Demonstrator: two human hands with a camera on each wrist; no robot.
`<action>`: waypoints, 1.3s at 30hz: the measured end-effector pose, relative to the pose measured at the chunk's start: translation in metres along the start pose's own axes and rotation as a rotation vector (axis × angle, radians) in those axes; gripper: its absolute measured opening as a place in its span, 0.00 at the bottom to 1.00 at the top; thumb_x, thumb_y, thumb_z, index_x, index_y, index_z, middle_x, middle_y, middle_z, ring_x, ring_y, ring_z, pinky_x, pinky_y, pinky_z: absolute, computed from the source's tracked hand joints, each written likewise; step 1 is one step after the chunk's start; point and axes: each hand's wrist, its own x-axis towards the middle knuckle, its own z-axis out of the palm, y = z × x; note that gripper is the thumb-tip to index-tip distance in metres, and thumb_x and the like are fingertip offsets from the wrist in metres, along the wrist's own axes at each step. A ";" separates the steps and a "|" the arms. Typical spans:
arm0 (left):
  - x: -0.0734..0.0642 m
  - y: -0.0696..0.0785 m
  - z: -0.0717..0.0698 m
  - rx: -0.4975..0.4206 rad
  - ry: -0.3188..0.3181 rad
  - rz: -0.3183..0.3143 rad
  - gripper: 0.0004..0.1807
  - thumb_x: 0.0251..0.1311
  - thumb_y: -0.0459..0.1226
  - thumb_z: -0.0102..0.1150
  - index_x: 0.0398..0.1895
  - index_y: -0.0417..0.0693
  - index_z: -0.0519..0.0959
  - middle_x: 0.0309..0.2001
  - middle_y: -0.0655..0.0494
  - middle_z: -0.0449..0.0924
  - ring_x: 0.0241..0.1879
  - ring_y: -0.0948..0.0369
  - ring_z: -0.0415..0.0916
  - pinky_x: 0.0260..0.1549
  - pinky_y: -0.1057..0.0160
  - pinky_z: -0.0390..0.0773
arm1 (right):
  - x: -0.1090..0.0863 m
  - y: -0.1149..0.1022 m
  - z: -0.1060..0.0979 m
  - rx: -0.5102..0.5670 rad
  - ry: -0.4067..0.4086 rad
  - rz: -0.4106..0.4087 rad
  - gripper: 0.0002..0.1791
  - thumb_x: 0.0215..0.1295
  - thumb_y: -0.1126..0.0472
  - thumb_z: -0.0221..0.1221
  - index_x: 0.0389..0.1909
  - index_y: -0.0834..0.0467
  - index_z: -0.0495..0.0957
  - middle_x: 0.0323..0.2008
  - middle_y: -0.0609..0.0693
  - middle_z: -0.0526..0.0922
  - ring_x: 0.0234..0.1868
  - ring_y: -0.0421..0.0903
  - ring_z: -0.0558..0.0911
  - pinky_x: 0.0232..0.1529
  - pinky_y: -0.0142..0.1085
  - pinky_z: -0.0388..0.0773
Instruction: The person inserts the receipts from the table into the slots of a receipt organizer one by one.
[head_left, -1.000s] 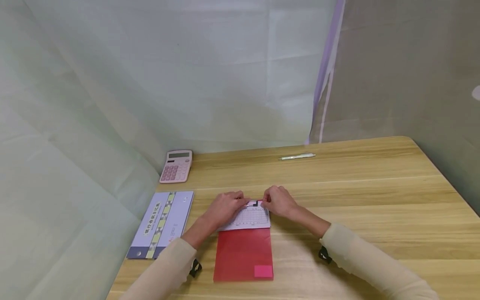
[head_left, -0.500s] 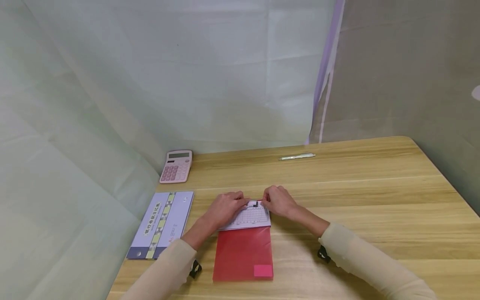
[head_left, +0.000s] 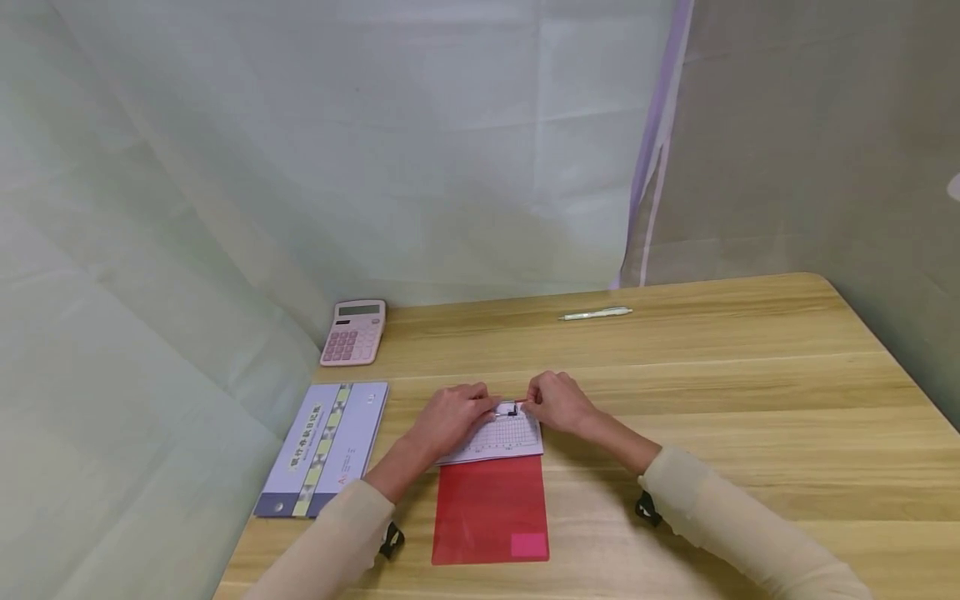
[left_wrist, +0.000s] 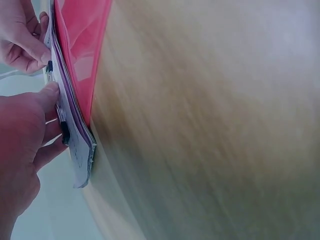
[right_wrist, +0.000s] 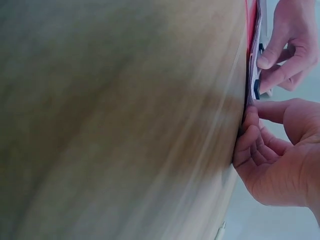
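Hands pinched the black binder clip [head_left: 512, 409] at the gridded slips' [head_left: 501, 437] far edge, over the red folder [head_left: 491, 508] on the tabletop [head_left: 750, 400]; I feared the slips shifting if my left hand [head_left: 450, 417] or right hand [head_left: 557, 402] eased.

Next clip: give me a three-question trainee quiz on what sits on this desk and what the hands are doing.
1. True or false: the pen lies between the two hands.
2. Which thing lies nearest the table's far left corner? A) pink calculator B) red folder C) lavender booklet
3. Fill in: the left hand and right hand both meet at the far edge of the gridded ___ lying on the red folder.

Key:
1. False; it lies apart, toward the far edge.
2. A
3. Paper stack, where a small black clip sits.
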 end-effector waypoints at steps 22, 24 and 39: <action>0.002 0.001 -0.002 0.004 -0.041 -0.026 0.15 0.72 0.45 0.69 0.57 0.54 0.90 0.40 0.60 0.81 0.34 0.66 0.78 0.37 0.66 0.83 | -0.003 0.004 -0.012 0.021 -0.003 0.016 0.05 0.68 0.64 0.71 0.31 0.59 0.87 0.26 0.45 0.83 0.28 0.42 0.78 0.30 0.33 0.75; 0.002 0.001 -0.003 0.002 -0.045 -0.028 0.15 0.72 0.46 0.68 0.57 0.54 0.90 0.40 0.60 0.81 0.34 0.66 0.78 0.37 0.66 0.83 | -0.003 0.004 -0.013 0.024 -0.005 0.026 0.05 0.68 0.64 0.71 0.31 0.59 0.88 0.25 0.45 0.84 0.25 0.41 0.77 0.27 0.32 0.73; 0.002 0.001 -0.002 0.009 -0.046 -0.010 0.15 0.72 0.45 0.69 0.57 0.54 0.90 0.39 0.59 0.81 0.33 0.65 0.78 0.35 0.66 0.82 | -0.008 0.004 -0.011 0.223 -0.013 0.106 0.08 0.68 0.68 0.69 0.27 0.62 0.87 0.16 0.50 0.83 0.11 0.43 0.79 0.14 0.33 0.77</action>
